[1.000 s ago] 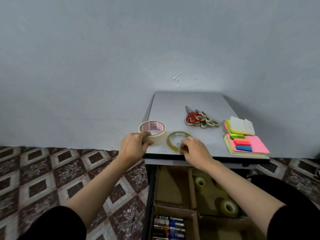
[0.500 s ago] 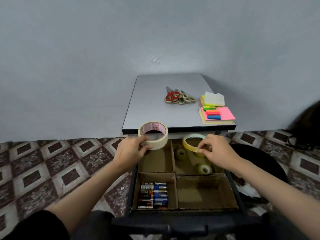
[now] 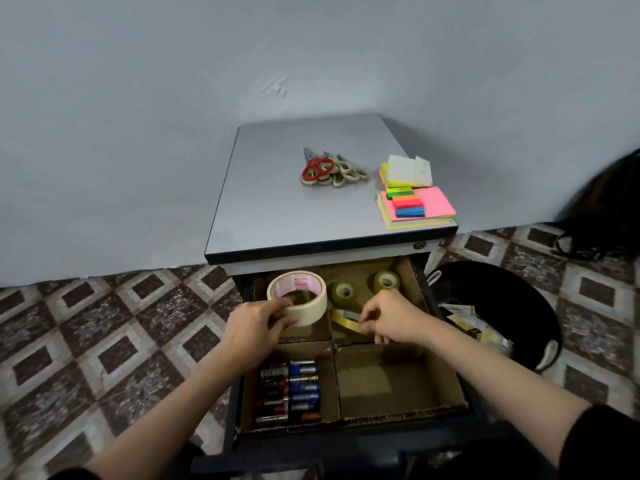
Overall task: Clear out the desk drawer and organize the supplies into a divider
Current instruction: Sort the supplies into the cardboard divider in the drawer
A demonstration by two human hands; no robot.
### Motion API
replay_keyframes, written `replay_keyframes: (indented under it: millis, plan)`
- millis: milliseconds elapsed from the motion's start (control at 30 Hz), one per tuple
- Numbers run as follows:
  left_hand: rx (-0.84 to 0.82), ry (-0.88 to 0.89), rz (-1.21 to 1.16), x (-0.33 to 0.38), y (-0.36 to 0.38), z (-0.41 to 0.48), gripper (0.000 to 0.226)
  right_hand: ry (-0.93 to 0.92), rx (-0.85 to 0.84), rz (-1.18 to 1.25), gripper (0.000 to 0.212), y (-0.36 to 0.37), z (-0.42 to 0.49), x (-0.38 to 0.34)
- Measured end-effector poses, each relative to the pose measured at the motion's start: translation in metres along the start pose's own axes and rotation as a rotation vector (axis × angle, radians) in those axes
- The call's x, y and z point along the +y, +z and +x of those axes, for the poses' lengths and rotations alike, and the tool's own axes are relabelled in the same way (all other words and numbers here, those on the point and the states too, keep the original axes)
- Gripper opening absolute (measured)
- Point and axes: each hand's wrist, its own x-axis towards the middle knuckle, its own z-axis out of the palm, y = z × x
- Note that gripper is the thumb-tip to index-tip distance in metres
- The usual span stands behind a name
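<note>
The open drawer holds a cardboard divider point(image 3: 403, 412) with four compartments. My left hand point(image 3: 256, 327) grips a wide cream masking tape roll point(image 3: 298, 299) over the far-left compartment. My right hand point(image 3: 388, 317) pinches a thin yellowish clear tape ring point(image 3: 344, 319), lowered into the far-right compartment beside two small clear tape rolls point(image 3: 363, 287). Several batteries point(image 3: 289, 391) fill the near-left compartment. The near-right compartment holds nothing.
On the grey desk top point(image 3: 277, 216) lie several scissors point(image 3: 327, 171) and a stack of coloured sticky notes point(image 3: 415, 199). A black bin point(image 3: 502, 306) with paper scraps stands to the right of the drawer. Patterned floor tiles surround the cabinet.
Both hands have carried the two tape rolls from the desk top down into the drawer's far compartments. The view has tilted downward.
</note>
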Motion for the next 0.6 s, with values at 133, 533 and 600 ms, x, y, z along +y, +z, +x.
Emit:
replay_keyframes:
  millis: [133, 533, 600]
  plan:
    - [-0.003, 0.012, -0.037, -0.003, 0.007, 0.001, 0.026, 0.007, -0.082, -0.141, 0.018, 0.012, 0.022, 0.006]
    - [-0.056, 0.036, -0.055, -0.019, 0.015, 0.0, 0.027, 0.112, -0.206, -0.28, 0.03, 0.022, 0.048, 0.018]
    - [-0.052, 0.037, -0.06, -0.021, 0.016, 0.001, 0.027, 0.099, -0.18, -0.22, 0.028, 0.022, 0.05, 0.022]
